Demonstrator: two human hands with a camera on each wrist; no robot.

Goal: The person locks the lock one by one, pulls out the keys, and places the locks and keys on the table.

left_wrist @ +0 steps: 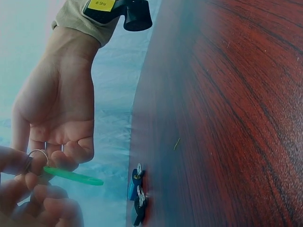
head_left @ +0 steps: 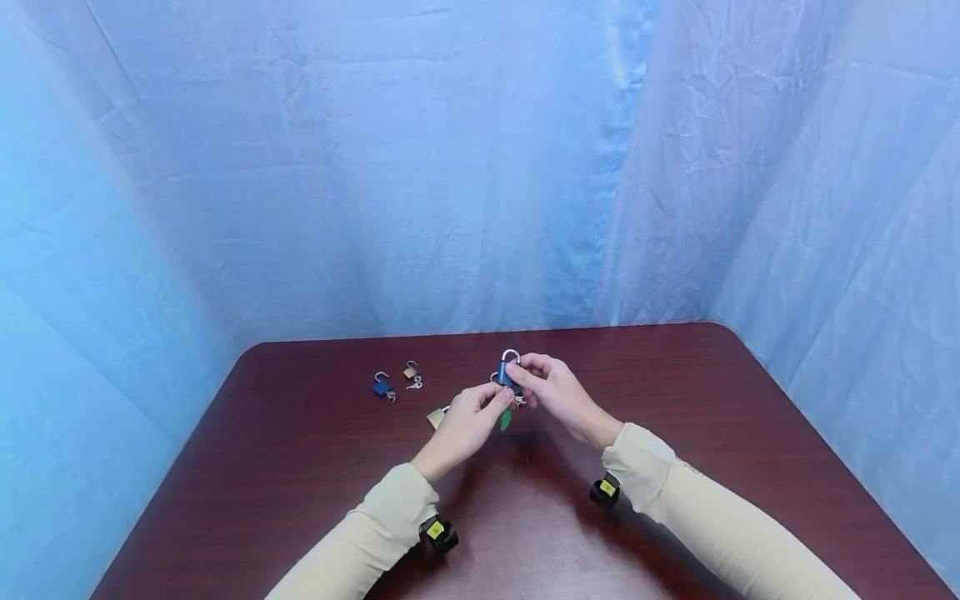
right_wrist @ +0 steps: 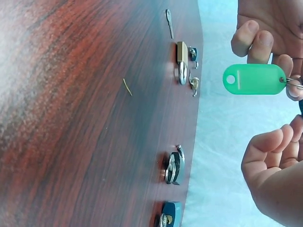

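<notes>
Above the middle of the dark red table (head_left: 300, 467), both hands meet around a blue padlock (head_left: 506, 374) with a silver shackle. My right hand (head_left: 522, 377) pinches the padlock's body from the right. Just below it, my left hand (head_left: 495, 402) pinches the key ring (left_wrist: 38, 153). A green tag (head_left: 506, 419) hangs from that ring, seen flat in the right wrist view (right_wrist: 253, 79) and edge-on in the left wrist view (left_wrist: 73, 176). The key itself is hidden by fingers.
Left of the hands lie a small blue padlock (head_left: 382, 387), a brass padlock (head_left: 410, 370) with loose keys (head_left: 415, 383), and another brass padlock (head_left: 437, 417). Blue cloth hangs behind and beside the table. A black wrist camera (head_left: 604, 491) sits on each sleeve.
</notes>
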